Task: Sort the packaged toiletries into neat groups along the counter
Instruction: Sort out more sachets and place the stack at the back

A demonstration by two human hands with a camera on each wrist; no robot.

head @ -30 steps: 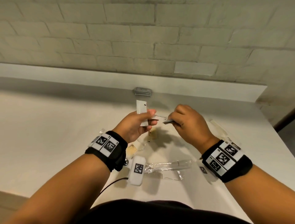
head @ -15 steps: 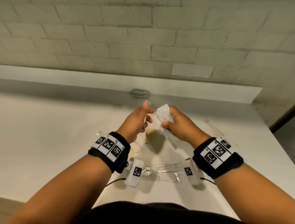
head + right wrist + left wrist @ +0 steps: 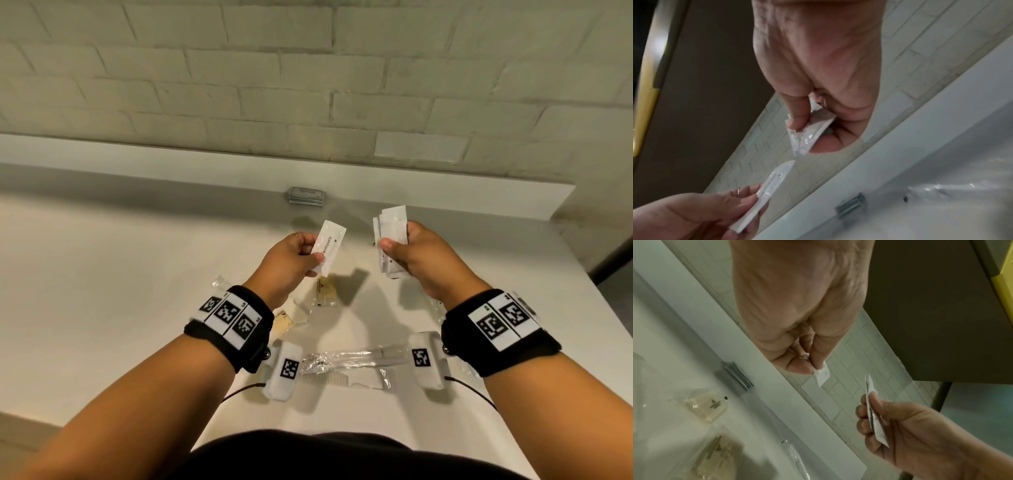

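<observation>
My left hand (image 3: 310,258) pinches one white toothpaste sachet (image 3: 329,245) between thumb and fingers, held up above the counter. My right hand (image 3: 397,246) grips a small bunch of white sachets (image 3: 390,233), fanned out upward. The two hands are apart, level with each other. In the left wrist view the left hand (image 3: 813,368) pinches the sachet (image 3: 823,374) and the right hand's bunch (image 3: 874,418) shows edge-on. In the right wrist view the bunch (image 3: 807,136) sits under the thumb, and the single sachet (image 3: 766,186) is below it.
A grey stack of flat packets (image 3: 306,196) lies by the back ledge. Two tan sachets in clear wrap (image 3: 325,291) (image 3: 282,320), a wrapped toothbrush (image 3: 356,358) and a wrapped comb (image 3: 342,378) lie on the white counter (image 3: 102,274) below my hands. The counter ends at right (image 3: 596,308).
The hands were together over the counter, working the white sachets. They have drawn apart, the left keeping one sachet and the right holding the bunch.
</observation>
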